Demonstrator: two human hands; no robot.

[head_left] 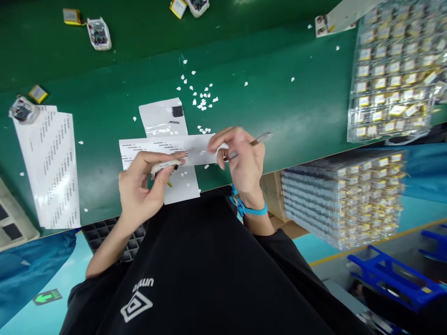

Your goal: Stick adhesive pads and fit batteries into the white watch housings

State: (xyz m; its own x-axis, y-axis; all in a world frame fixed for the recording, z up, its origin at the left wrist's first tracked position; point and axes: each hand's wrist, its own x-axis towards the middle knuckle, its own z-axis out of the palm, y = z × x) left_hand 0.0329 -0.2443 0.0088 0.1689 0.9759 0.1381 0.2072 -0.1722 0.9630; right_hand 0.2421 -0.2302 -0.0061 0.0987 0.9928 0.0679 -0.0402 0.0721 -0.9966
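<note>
My left hand [143, 184] pinches a small white device [164, 165] with dark parts, a bit of yellow showing below it. To its right, my right hand [242, 160] is curled round tweezers [261, 138], whose metal end sticks out to the right; a small white piece [222, 148] shows at its fingers. Beneath both hands lies a printed white strip [139, 147], crossing a white sheet [160, 116] with black marks. Many tiny white pieces [202, 103] are scattered on the green table beyond the strip.
Printed label sheets [52, 172] lie at the left, a device [23, 110] on their corner. More devices [99, 34] with yellow batteries [72, 16] are at the back. Clear trays [391, 83] of batteries sit right, stacked trays [342, 200] below, near a blue stool [394, 279].
</note>
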